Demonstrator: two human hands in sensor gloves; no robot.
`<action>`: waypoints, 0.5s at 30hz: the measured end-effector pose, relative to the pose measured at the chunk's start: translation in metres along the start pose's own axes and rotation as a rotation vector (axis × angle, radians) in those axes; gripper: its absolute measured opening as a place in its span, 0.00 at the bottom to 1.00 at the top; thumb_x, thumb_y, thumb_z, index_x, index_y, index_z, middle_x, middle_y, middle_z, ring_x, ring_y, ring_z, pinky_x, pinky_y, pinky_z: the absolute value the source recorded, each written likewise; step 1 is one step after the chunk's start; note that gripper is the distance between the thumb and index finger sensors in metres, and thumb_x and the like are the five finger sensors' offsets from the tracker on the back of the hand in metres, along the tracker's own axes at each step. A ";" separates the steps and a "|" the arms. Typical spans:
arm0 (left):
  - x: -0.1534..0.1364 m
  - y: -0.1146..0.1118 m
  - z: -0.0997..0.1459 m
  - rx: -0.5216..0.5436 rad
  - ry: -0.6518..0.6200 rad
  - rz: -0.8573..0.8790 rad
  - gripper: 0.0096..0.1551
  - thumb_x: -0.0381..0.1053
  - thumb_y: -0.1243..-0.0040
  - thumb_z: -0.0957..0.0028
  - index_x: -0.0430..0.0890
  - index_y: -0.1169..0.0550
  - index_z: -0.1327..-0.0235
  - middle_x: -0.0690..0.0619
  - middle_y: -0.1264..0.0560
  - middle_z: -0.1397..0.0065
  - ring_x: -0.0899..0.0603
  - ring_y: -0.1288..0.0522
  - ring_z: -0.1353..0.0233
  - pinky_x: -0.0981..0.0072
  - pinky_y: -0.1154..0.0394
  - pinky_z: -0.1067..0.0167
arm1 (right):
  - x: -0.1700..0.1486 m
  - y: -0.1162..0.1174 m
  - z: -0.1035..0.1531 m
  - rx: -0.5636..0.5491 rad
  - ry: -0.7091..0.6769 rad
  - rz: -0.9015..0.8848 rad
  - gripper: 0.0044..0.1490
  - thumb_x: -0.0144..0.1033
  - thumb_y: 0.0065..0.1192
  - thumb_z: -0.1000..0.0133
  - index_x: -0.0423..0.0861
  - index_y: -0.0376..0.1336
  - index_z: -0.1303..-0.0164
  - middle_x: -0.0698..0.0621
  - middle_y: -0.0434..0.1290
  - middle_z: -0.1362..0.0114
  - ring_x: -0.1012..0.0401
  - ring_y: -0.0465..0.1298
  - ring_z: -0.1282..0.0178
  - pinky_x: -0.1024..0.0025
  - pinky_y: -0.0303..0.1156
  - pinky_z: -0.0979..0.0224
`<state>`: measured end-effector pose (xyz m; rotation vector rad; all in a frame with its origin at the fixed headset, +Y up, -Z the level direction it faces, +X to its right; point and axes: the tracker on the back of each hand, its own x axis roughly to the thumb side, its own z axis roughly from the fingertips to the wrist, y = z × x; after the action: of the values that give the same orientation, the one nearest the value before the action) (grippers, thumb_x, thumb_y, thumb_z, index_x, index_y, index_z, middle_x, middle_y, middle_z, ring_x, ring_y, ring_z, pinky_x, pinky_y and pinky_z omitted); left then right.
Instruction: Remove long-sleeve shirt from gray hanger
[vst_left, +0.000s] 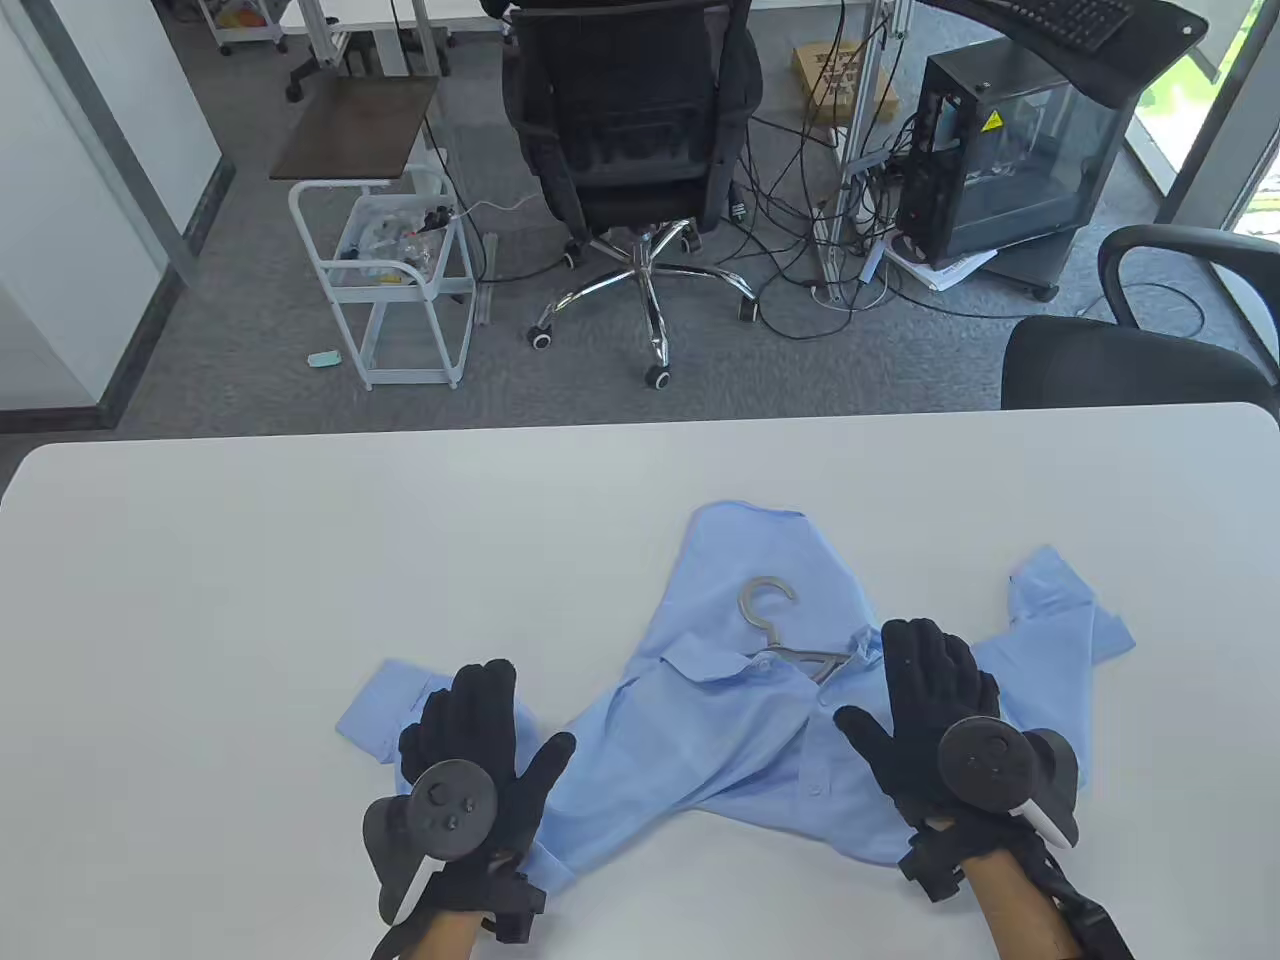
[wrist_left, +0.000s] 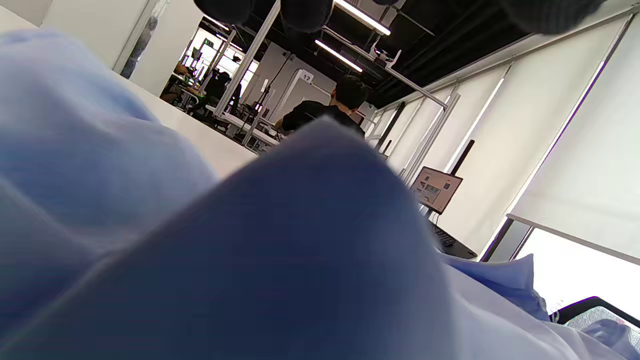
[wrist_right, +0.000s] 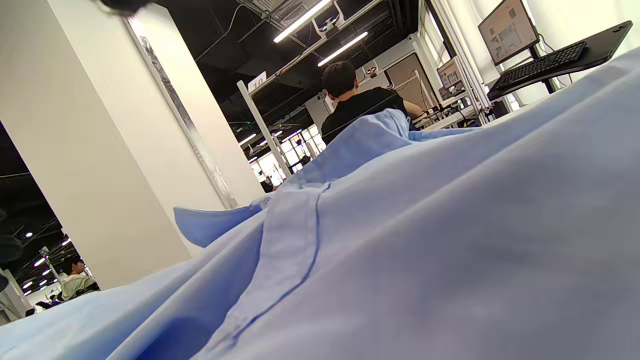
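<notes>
Grey carpet floor (vst_left: 250, 330), black office chair (vst_left: 630, 130), white cart (vst_left: 385, 290), ceiling strip lights (wrist_right: 300, 20).

The white bench (vst_left: 300, 560) has round corners at its far side. A light blue long-sleeve shirt (vst_left: 720, 740) lies right on it, spread out and wrinkled, toward 5 o'clock from the middle of the bench. One sleeve (vst_left: 385, 715) of the shirt reaches out flat toward 9 o'clock. The other sleeve (vst_left: 1065, 610) is folded up toward 3 o'clock. The collar end points to 12 o'clock. A gray hanger (vst_left: 785, 630) is inside the shirt, and its hook pokes out at the collar and lies on the blue cloth. The rest of the bench top is plain white.
</notes>
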<state>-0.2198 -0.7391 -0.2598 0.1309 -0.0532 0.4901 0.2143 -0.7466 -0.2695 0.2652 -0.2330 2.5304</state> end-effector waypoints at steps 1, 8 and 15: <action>0.000 -0.001 0.000 -0.012 -0.001 0.003 0.55 0.81 0.54 0.49 0.58 0.52 0.13 0.43 0.49 0.09 0.21 0.50 0.14 0.24 0.58 0.24 | -0.002 0.000 0.000 0.002 0.002 0.026 0.60 0.68 0.47 0.36 0.40 0.35 0.08 0.27 0.38 0.10 0.22 0.39 0.15 0.14 0.35 0.28; 0.003 0.001 0.002 0.000 -0.019 -0.001 0.54 0.80 0.54 0.49 0.58 0.51 0.13 0.43 0.49 0.09 0.21 0.50 0.14 0.24 0.59 0.24 | -0.002 0.001 0.000 0.003 0.000 0.051 0.60 0.67 0.48 0.36 0.40 0.36 0.08 0.28 0.39 0.10 0.22 0.40 0.15 0.14 0.35 0.28; 0.004 0.003 0.003 0.009 -0.037 0.022 0.54 0.80 0.54 0.49 0.58 0.51 0.13 0.44 0.49 0.09 0.22 0.50 0.14 0.25 0.59 0.24 | 0.002 -0.003 0.004 -0.047 -0.014 0.077 0.59 0.67 0.48 0.36 0.41 0.38 0.08 0.28 0.40 0.10 0.22 0.40 0.15 0.14 0.34 0.29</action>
<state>-0.2176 -0.7352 -0.2559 0.1479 -0.0890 0.5098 0.2144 -0.7438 -0.2652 0.2607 -0.3132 2.5958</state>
